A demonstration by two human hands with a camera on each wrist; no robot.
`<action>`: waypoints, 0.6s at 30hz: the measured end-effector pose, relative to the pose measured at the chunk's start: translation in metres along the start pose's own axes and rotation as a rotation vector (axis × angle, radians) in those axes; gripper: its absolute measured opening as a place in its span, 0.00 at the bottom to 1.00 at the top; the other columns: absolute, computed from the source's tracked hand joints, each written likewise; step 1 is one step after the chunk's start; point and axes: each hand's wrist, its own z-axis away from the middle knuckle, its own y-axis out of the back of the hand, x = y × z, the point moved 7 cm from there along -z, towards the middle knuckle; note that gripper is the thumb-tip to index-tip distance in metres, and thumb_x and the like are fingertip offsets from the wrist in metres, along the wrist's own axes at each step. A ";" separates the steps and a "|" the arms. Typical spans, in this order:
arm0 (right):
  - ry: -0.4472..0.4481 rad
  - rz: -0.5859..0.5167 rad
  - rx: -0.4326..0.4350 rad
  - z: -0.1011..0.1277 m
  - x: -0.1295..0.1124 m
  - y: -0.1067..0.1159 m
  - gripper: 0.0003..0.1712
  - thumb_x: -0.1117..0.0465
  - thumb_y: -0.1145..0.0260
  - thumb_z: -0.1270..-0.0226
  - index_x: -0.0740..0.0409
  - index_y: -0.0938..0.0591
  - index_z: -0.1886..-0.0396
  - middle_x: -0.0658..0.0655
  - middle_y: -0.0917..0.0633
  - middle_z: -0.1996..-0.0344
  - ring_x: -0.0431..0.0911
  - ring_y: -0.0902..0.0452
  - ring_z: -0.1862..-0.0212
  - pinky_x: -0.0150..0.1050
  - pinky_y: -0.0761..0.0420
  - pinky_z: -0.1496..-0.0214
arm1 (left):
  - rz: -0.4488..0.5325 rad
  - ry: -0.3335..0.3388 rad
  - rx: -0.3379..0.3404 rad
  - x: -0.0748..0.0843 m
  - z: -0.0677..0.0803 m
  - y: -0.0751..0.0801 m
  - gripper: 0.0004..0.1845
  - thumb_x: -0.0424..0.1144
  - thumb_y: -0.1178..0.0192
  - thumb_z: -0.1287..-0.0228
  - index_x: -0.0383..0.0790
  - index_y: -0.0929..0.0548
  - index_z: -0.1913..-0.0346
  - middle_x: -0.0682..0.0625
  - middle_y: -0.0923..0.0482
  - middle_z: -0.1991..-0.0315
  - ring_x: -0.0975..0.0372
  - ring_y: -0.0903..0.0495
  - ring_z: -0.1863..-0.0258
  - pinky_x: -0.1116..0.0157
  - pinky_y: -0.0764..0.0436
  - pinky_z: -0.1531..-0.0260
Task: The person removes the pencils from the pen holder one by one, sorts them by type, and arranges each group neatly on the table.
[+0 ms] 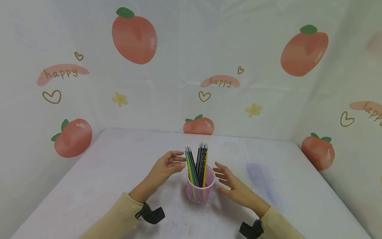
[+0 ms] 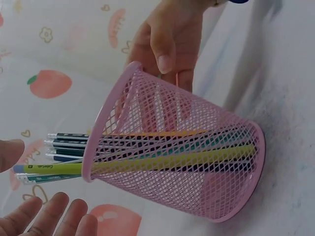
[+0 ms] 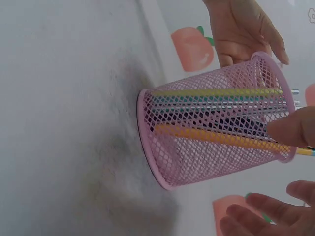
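A pink mesh pencil cup [image 1: 209, 181] stands upright on the table, holding several pencils [image 1: 202, 159] with their eraser ends up. Most look black; one is yellow-green [image 2: 54, 169], one orange-yellow [image 3: 197, 133] and some teal. My left hand [image 1: 164, 168] is held to the left of the pencils, its fingers relaxed and extended toward their upper ends. On the other side, my right hand [image 1: 234, 187] hovers beside the cup's rim with fingers spread and thumb apart. Neither hand grips anything. Through the mesh, the lower parts of the pencils show in both wrist views.
The table [image 1: 137, 146] wears a pale cover with a bluish-purple smudge [image 1: 261, 181] right of the cup. Behind it hangs a white backdrop [image 1: 179, 49] printed with red fruit, hearts and flowers. A black wrist mount [image 1: 153, 214] sits at each sleeve's cuff.
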 end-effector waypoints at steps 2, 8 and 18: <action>-0.021 -0.055 -0.025 0.000 0.002 -0.004 0.44 0.66 0.38 0.33 0.61 0.52 0.24 0.73 0.36 0.33 0.69 0.37 0.33 0.58 0.35 0.33 | 0.007 -0.004 0.000 -0.001 0.000 -0.002 0.28 0.37 0.38 0.36 0.31 0.33 0.36 0.35 0.24 0.43 0.53 0.21 0.47 0.59 0.21 0.45; -0.078 -0.158 -0.058 -0.003 0.008 -0.014 0.46 0.65 0.35 0.35 0.64 0.51 0.25 0.74 0.37 0.33 0.69 0.38 0.33 0.59 0.35 0.32 | 0.029 0.003 0.041 -0.005 -0.001 -0.005 0.25 0.35 0.37 0.38 0.31 0.31 0.39 0.36 0.22 0.47 0.60 0.18 0.55 0.64 0.19 0.51; -0.098 -0.204 -0.078 -0.011 0.014 -0.024 0.45 0.66 0.32 0.39 0.67 0.47 0.28 0.73 0.38 0.32 0.68 0.35 0.35 0.53 0.28 0.35 | 0.032 0.037 0.069 -0.013 -0.004 -0.009 0.22 0.34 0.35 0.39 0.29 0.28 0.45 0.38 0.20 0.53 0.63 0.19 0.59 0.66 0.20 0.54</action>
